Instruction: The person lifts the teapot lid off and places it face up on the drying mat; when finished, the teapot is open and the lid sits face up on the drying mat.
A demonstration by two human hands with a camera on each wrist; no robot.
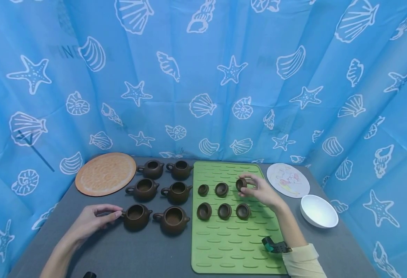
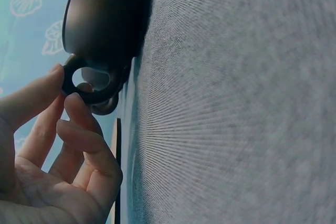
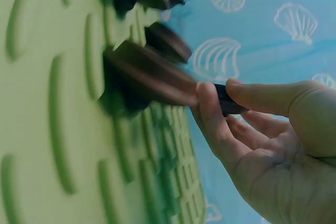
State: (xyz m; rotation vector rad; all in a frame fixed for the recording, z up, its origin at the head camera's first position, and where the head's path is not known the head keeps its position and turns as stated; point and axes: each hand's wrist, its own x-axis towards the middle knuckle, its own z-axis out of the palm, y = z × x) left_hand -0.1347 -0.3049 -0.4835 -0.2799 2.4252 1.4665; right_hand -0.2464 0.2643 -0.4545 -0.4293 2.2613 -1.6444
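Note:
My left hand (image 1: 87, 223) pinches the ring handle (image 2: 113, 80) of a small brown teapot (image 1: 136, 218) at the front left of a group of lidless teapots. The left wrist view has thumb and fingertips on that handle, with the pot upright on the grey cloth. Over the green mat, my right hand (image 1: 264, 193) pinches a dark brown teapot lid (image 1: 240, 185) between thumb and fingers. Several more lids lie hollow side up on the mat, among them one lid (image 1: 221, 189) just to its left and another lid (image 1: 243, 211) in front.
The green mat (image 1: 224, 247) spans the right middle of the table. A round orange-patterned mat (image 1: 105, 173) lies at the back left, beside more teapots (image 1: 146, 189). On the right are a round drawn-on white disc (image 1: 287, 179) and a white bowl (image 1: 319, 211). A blue curtain (image 1: 189, 85) hangs behind.

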